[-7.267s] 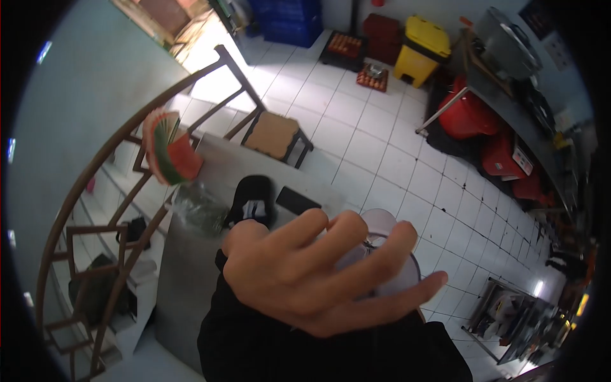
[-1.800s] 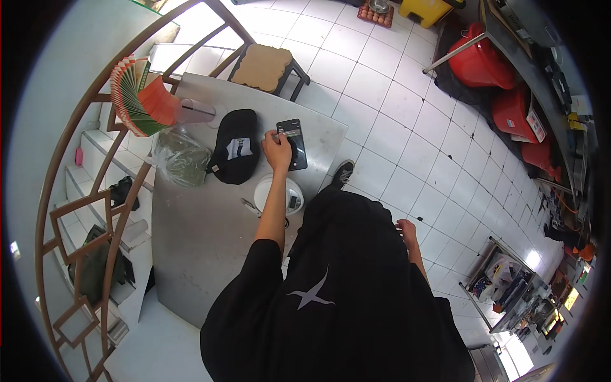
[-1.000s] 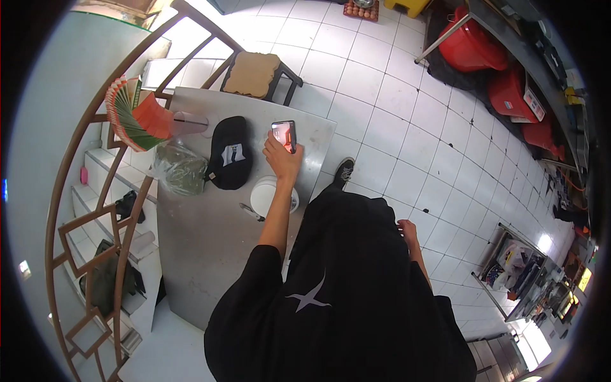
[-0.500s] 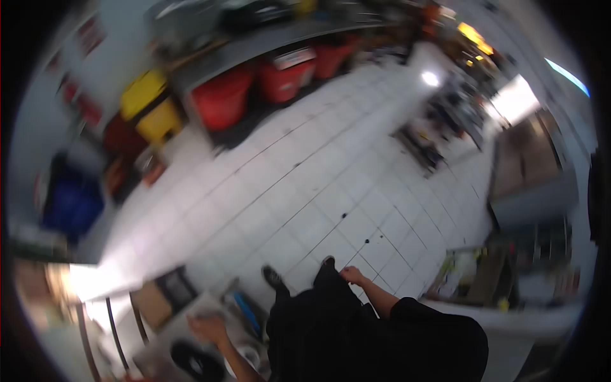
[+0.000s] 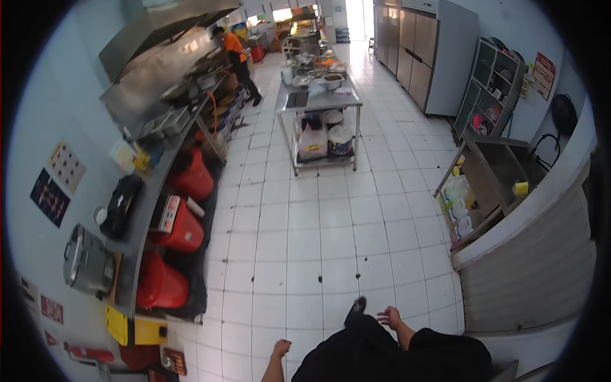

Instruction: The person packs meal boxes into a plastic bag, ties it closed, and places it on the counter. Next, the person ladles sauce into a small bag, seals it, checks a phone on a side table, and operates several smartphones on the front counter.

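Near the bottom edge, my left hand (image 5: 281, 347) hangs over the white tiled floor (image 5: 305, 242) with its fingers curled in. Nothing shows in it. On the other side of my black clothing (image 5: 350, 353), my right hand (image 5: 389, 316) has its fingers apart and holds nothing. Both hands are away from any object. One dark shoe (image 5: 359, 305) is visible between them.
Along the left runs a metal counter (image 5: 141, 240) with red bins (image 5: 162, 280) beneath. A steel table (image 5: 318, 99) stands ahead, with a person in orange (image 5: 235, 51) beyond at left. A metal sink unit (image 5: 493, 169) stands right, and tall fridges (image 5: 417, 51) behind.
The view has swung from the table with the cap and phone to the kitchen aisle. My left hand has come away from the phone and the table. My right hand's fingers are now spread.
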Tool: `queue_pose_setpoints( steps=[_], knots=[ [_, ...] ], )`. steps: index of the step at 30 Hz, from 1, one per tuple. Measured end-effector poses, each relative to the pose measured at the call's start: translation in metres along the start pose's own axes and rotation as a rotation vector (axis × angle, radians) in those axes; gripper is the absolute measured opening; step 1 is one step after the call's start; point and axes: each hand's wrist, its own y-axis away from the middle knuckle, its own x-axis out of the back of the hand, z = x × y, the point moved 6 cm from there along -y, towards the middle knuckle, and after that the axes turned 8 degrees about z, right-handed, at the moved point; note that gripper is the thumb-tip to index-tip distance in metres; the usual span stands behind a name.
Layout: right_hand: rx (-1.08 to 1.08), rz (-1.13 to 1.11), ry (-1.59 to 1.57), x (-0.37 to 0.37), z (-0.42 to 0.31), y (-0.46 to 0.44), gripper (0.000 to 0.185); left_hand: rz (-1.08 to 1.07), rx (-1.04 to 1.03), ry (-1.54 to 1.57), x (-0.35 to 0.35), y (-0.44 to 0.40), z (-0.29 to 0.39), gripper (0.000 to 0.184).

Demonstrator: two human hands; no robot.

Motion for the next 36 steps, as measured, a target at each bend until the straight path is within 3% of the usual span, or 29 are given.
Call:
queue_pose_setpoints(
  steps=[1,3,6,9,12,15,18,19,20,23,26,28,33,36],
  knots=[
    [-0.003,-0.008,-0.008,0.003,-0.023,-0.007,0.014,-0.030,-0.009,-0.101,-0.020,-0.007,0.039,0.040],
    [0.066,-0.025,0.034,0.003,-0.079,-0.017,0.015,0.051,-0.260,-0.279,-0.062,-0.030,0.124,0.041],
    [0.169,-0.077,0.137,-0.011,-0.172,-0.037,0.016,0.066,-0.611,-0.200,-0.122,-0.036,0.285,0.039],
    [0.319,-0.226,0.278,-0.038,-0.260,-0.057,0.010,-0.200,-0.710,0.011,-0.151,0.013,0.463,0.034],
    [0.546,-0.344,0.392,-0.082,-0.354,-0.057,0.014,-0.411,-0.656,0.229,-0.180,0.009,0.578,0.032],
    [0.800,-0.500,0.411,-0.115,-0.451,-0.048,0.029,-0.393,-0.672,0.344,-0.177,0.017,0.695,0.032],
    [0.822,-0.433,0.374,-0.119,-0.538,-0.065,0.040,-0.375,-0.690,0.351,-0.179,0.002,0.803,0.032],
    [0.820,-0.426,0.296,-0.117,-0.571,-0.067,0.038,-0.356,-0.819,0.188,-0.178,-0.002,0.845,0.033],
    [0.898,-0.407,0.272,-0.109,-0.597,-0.086,0.038,-0.401,-0.856,0.132,-0.183,-0.009,0.875,0.034],
    [0.860,-0.254,0.199,-0.092,-0.688,-0.086,0.032,-0.521,-0.963,-0.084,-0.201,-0.016,1.001,0.034],
    [0.852,-0.118,0.094,-0.065,-0.783,-0.107,0.024,-0.691,-1.274,-0.078,-0.245,-0.047,1.102,0.032],
    [0.900,-0.066,0.140,-0.053,-0.834,-0.128,0.023,-0.776,-1.281,-0.251,-0.251,-0.043,1.177,0.030],
    [0.824,0.016,0.041,-0.055,-0.961,-0.196,0.024,-0.558,-1.570,-0.494,-0.282,-0.093,1.326,0.019],
    [0.831,0.001,0.070,-0.063,-1.049,-0.263,0.023,-0.480,-1.616,-0.433,-0.291,-0.142,1.414,0.016]
  ],
)
